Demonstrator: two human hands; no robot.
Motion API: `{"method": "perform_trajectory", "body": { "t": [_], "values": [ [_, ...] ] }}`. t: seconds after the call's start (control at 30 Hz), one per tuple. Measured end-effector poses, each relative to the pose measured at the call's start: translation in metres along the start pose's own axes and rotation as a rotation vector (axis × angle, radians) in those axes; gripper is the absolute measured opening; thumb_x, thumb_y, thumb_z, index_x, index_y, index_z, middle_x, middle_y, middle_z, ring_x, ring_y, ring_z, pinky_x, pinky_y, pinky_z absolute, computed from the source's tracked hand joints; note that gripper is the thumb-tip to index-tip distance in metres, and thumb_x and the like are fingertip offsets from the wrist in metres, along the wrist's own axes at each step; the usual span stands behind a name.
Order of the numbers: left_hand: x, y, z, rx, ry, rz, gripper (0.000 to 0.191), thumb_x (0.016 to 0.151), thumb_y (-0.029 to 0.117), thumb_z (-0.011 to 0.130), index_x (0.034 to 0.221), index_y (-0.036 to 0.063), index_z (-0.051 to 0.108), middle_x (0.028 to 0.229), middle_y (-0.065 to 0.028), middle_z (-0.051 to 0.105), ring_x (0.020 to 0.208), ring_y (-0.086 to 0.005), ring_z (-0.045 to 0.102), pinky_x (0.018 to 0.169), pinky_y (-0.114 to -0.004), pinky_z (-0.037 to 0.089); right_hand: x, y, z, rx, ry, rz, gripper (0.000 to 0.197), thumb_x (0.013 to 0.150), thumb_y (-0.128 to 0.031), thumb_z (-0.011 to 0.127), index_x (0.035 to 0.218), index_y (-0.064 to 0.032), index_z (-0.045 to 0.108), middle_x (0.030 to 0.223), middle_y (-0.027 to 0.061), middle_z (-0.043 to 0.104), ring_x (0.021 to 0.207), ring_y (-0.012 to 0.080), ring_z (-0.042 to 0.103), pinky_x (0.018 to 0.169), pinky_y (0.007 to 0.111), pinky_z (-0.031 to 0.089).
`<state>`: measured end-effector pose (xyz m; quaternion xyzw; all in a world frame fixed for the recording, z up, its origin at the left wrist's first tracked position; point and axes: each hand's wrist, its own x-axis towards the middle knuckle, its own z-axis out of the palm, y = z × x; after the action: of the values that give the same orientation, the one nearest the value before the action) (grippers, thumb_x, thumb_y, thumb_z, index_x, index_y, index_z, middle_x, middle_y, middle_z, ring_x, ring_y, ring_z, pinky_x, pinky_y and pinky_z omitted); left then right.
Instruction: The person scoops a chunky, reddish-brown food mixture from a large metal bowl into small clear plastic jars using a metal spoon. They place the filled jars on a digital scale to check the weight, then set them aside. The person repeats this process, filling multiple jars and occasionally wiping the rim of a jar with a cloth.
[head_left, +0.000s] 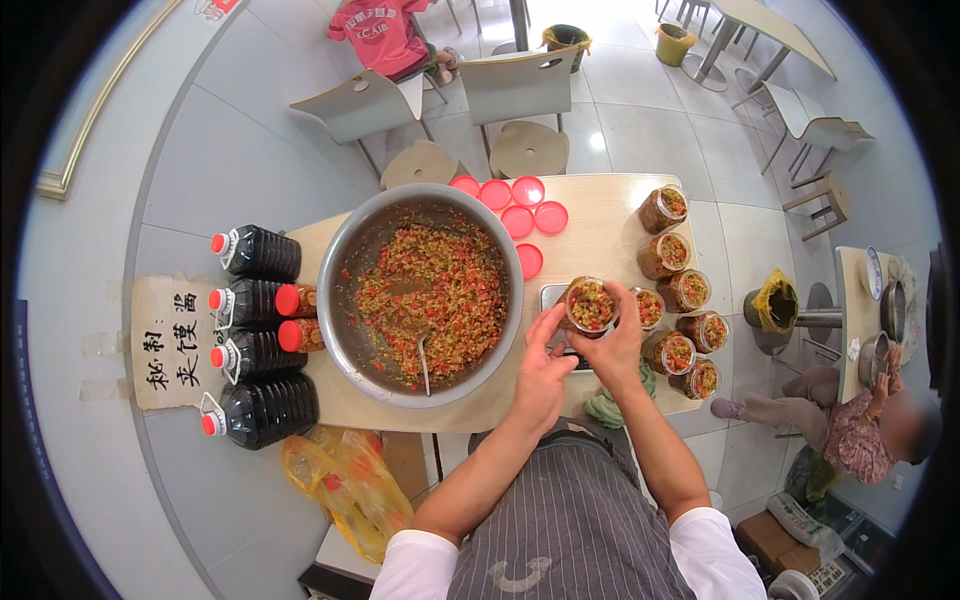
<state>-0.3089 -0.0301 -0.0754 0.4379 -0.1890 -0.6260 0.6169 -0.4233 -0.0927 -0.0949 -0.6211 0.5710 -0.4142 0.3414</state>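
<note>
An open clear jar (592, 306) filled with chopped red and green pepper relish is held above a small kitchen scale (553, 295). My right hand (616, 341) grips its right and near side. Fingers of my left hand (546, 367) lie along its left side, the thumb apart. The jar and hands hide most of the scale. To the left stands a large metal basin (330, 337) of the same relish (435, 292), with a metal spoon (424, 367) stuck in it. Just right of my hands is another filled open jar (648, 307).
Several filled, lidless jars (686, 291) line the table's right side. Red lids (517, 223) lie behind the basin. Jugs of dark liquid (266, 315) and two red-lidded jars (300, 336) stand left. A green cloth (611, 406) lies near me. A person (859, 442) sits far right.
</note>
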Motion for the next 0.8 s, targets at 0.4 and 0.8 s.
{"method": "perform_trajectory", "body": {
  "t": [0.4, 0.8],
  "values": [
    [0.008, 0.016, -0.008, 0.652, 0.071, 0.161, 0.060, 0.078, -0.009, 0.054, 0.135, 0.0086, 0.055, 0.147, -0.0136, 0.036, 0.138, -0.0267, 0.035, 0.114, -0.040, 0.030, 0.001, 0.002, -0.002, -0.007, -0.009, -0.013, 0.086, 0.057, -0.008, 0.087, 0.133, -0.0009, 0.048, 0.123, 0.0132, 0.057, 0.115, 0.0254, 0.059, 0.101, 0.037, 0.048],
    [0.007, -0.001, -0.019, 0.571, 0.009, -0.003, 0.048, 0.078, -0.007, 0.057, 0.123, 0.0077, 0.062, 0.145, -0.0128, 0.035, 0.134, -0.0263, 0.039, 0.107, -0.038, 0.038, 0.004, 0.000, 0.002, 0.051, 0.014, -0.033, 0.070, 0.058, -0.006, 0.081, 0.123, -0.0026, 0.054, 0.110, 0.0147, 0.058, 0.104, 0.0326, 0.060, 0.092, 0.041, 0.049]
  ]
}}
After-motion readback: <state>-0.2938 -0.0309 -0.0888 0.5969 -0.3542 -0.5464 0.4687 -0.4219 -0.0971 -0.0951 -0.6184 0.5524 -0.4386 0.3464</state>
